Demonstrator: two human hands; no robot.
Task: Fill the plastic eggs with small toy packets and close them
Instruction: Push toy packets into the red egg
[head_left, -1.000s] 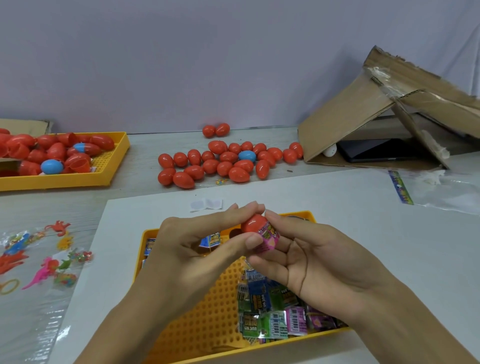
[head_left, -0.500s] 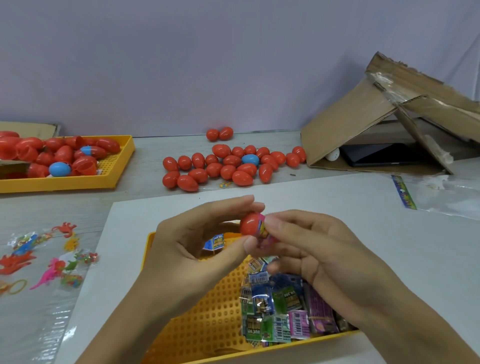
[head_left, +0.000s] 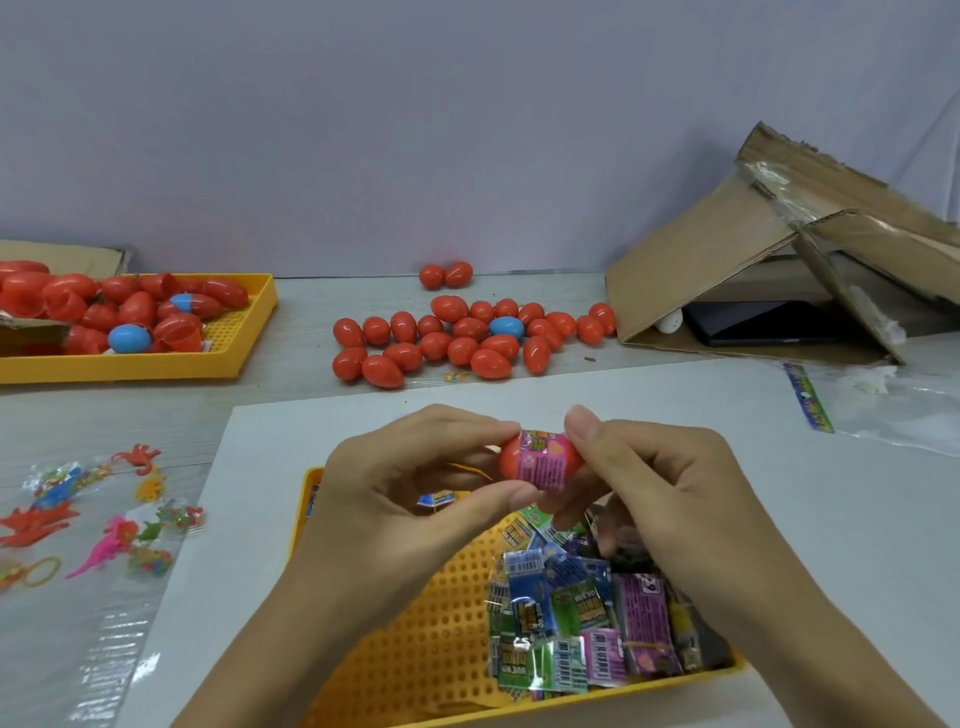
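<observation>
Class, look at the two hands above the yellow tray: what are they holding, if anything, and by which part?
Both hold one red plastic egg with a pink packet across its middle: the left hand pinches its left end, the right hand its right end.

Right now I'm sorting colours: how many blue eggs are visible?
2: one blue egg in the far-left yellow tray, one among the loose red eggs. Others may be hidden.

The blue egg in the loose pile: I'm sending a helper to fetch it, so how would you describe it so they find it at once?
Start from the tilted cardboard box at the table's back right. Just left of it lies a loose pile of eggs on the bare tabletop, not in a tray. The blue egg sits in the pile's right half, the only blue one among red.
</observation>
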